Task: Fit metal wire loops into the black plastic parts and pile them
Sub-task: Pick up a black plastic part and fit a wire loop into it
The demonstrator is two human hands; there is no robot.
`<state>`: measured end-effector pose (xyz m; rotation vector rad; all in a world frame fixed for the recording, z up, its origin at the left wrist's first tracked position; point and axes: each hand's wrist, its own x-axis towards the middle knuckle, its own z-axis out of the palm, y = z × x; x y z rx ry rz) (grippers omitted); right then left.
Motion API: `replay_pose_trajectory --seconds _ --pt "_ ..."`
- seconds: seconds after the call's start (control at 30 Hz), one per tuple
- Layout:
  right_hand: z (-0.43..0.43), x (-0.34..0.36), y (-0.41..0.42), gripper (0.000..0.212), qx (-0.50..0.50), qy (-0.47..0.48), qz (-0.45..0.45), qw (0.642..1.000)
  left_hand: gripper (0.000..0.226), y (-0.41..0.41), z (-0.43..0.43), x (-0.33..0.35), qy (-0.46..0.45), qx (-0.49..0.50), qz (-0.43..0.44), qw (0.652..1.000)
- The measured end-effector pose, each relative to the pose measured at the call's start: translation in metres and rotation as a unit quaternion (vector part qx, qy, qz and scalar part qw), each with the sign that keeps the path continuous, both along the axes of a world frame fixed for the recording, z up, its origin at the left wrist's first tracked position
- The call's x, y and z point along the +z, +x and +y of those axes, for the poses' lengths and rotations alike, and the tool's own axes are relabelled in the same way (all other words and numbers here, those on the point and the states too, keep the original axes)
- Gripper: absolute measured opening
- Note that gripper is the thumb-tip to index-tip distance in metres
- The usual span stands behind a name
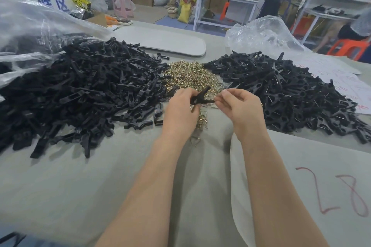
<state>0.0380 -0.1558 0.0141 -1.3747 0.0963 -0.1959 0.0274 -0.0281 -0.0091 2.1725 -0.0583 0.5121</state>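
My left hand grips a black plastic part above the near edge of a heap of brass-coloured wire loops. My right hand pinches the part's right end with thumb and forefinger; whether a wire loop sits between those fingers I cannot tell. A large pile of bare black parts lies to the left. A second pile of black parts with wire showing in them lies to the right.
A grey cloth covers the table. Clear plastic bags sit at the back left and back right. A flat grey board lies behind the piles. Shelving, cartons and stools stand beyond.
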Motion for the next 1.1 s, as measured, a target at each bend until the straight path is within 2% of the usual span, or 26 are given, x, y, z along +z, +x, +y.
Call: replay_pose_trajectory --seconds 0.23,0.4,0.63,0.9,1.1 --pt "0.0 0.001 -0.002 0.017 -0.003 -0.079 -0.02 0.997 0.023 -0.002 0.0 0.001 0.046 -0.013 -0.032 0.998" --pt "0.0 0.0 -0.001 0.005 -0.013 -0.097 -0.013 0.995 0.023 -0.003 0.0 0.001 0.055 -0.021 -0.034 0.998" --pt "0.003 -0.012 0.004 0.007 -0.064 -0.246 -0.021 0.967 0.024 -0.003 -0.001 0.001 0.052 -0.025 -0.032 0.998" --pt "0.009 -0.018 0.009 0.011 -0.109 -0.293 -0.028 0.95 0.024 -0.004 -0.002 0.001 0.065 -0.019 -0.034 0.997" --pt "0.014 -0.015 0.005 0.008 -0.08 -0.297 -0.02 0.951 0.023 -0.003 -0.001 0.0 0.067 -0.025 -0.033 0.997"
